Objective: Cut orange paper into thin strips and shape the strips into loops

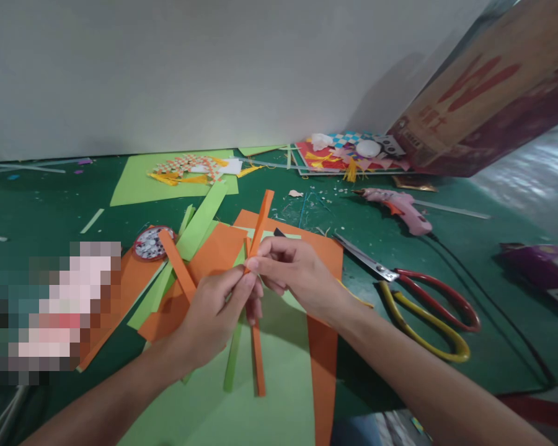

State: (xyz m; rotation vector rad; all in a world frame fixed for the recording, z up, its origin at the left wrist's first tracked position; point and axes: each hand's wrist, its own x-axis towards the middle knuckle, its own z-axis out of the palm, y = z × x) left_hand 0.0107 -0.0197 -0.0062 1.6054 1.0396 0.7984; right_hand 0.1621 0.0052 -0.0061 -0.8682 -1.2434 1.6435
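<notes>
My left hand (218, 310) and my right hand (292, 266) meet over the green paper sheet (270, 396), fingertips pinched together. Between them are folded paper strips: an orange strip (263, 217) points up and away, while another orange length (258, 365) and a green strip (233, 362) hang toward me. Where the strips cross is hidden by my fingers. One more orange strip (177, 263) runs out past the left hand; whether that hand holds it I cannot tell. Under and behind my hands lie orange sheets (323, 248) and light green strips (204, 217).
Scissors (385, 271) with red and yellow handles lie open at right. Beyond them rests a pink glue gun (400, 207) with a trailing black cord. A round container of googly eyes (149, 243) stands left. A large bag (488, 93) fills the back right; tasselled woven pieces (186, 168) lie behind.
</notes>
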